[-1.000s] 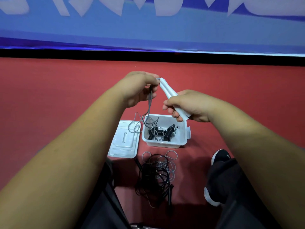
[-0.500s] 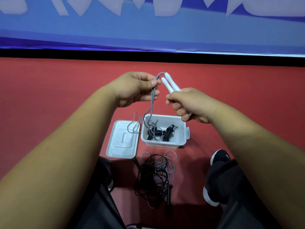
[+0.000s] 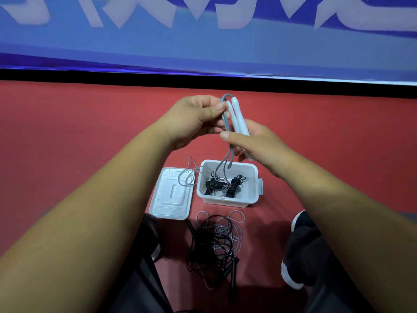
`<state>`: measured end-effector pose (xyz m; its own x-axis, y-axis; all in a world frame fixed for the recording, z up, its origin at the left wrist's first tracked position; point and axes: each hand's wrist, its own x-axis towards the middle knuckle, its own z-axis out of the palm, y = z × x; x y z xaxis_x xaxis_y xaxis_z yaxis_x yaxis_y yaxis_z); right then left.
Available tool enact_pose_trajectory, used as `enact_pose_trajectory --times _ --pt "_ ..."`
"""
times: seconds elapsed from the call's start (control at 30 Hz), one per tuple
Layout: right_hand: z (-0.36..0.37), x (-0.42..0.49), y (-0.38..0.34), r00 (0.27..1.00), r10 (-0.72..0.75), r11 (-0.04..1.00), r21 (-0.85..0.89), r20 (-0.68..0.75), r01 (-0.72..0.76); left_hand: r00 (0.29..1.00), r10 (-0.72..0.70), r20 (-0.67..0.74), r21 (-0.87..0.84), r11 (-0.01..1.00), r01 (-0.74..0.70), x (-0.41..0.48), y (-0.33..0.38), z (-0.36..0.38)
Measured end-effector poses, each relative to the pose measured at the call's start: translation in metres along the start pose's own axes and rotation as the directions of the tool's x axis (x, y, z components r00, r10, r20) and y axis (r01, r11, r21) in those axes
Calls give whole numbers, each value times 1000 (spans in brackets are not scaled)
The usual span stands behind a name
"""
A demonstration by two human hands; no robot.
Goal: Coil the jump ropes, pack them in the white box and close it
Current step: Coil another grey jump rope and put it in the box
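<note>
My right hand (image 3: pixel 255 143) grips the two white handles (image 3: pixel 238 118) of a grey jump rope, held upright above the white box (image 3: pixel 253 188). My left hand (image 3: pixel 196 118) pinches the grey cord (image 3: pixel 225 123) looped beside the handle tips. The cord hangs down into the box and trails over its left rim onto the lid (image 3: pixel 170 195). Inside the box lie two coiled black ropes (image 3: pixel 223 185). A loose tangle of black and grey ropes (image 3: pixel 216 242) lies on the red floor in front of the box.
The white lid lies flat left of the box. My legs and black shoes (image 3: pixel 297 249) flank the rope tangle. A black strip and a blue banner (image 3: pixel 203 46) run along the far edge of the red floor.
Both hands have drawn closer together. The handles have turned more upright, and the cord loop is pressed against them by my left hand.
</note>
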<state>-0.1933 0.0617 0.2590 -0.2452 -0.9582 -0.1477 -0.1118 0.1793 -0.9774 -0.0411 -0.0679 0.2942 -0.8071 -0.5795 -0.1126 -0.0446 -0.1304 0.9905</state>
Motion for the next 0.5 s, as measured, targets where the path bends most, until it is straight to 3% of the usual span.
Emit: enact_pose_trajectory --times 0.2,0.33,0.5 --pt "15 1 11 996 74 976 200 55 -84 998 3 -58 185 983 8 4 -7 -12" --pt "20 2 11 983 142 940 295 112 -170 998 -40 -53 129 990 47 5 -5 -13" --pt "19 4 11 981 138 950 263 134 -170 994 -92 -51 61 994 95 7 -5 -17"
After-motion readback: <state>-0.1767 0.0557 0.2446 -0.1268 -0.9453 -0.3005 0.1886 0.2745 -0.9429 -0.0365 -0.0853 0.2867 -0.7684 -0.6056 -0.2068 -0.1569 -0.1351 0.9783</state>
